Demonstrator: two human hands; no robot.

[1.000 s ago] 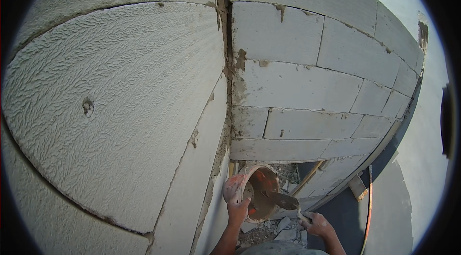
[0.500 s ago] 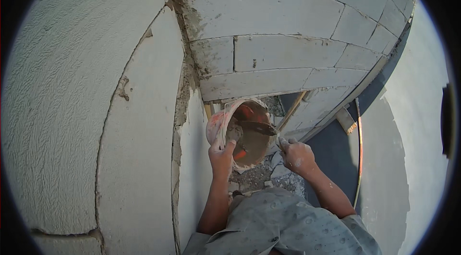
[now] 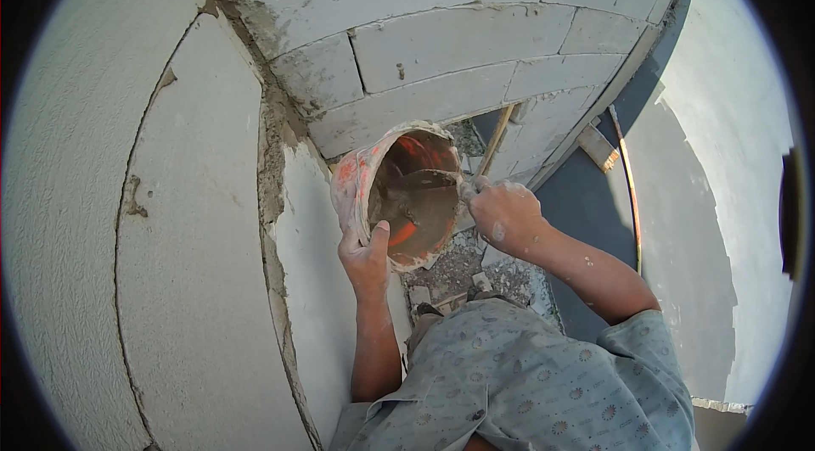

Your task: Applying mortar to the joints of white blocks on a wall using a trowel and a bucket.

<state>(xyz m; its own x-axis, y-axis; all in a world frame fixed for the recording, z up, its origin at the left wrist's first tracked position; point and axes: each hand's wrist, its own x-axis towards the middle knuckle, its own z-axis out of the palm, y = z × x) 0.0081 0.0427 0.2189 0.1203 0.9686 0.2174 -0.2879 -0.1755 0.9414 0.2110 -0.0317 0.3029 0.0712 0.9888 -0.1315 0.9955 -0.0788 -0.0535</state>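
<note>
While fingers point(image 3: 482, 186) partly hide trowel point(image 3: 429, 179), bucket point(image 3: 346, 188) tilted

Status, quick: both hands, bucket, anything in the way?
Left hand gripping bucket at rim. Right hand holding trowel, blade inside bucket. Grey mix in bucket. Nothing else seen blocking its mouth.

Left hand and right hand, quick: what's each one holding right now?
Left hand: closed on the rim of the tilted bucket.
Right hand: closed, holding a trowel, its blade inside the bucket.
</note>
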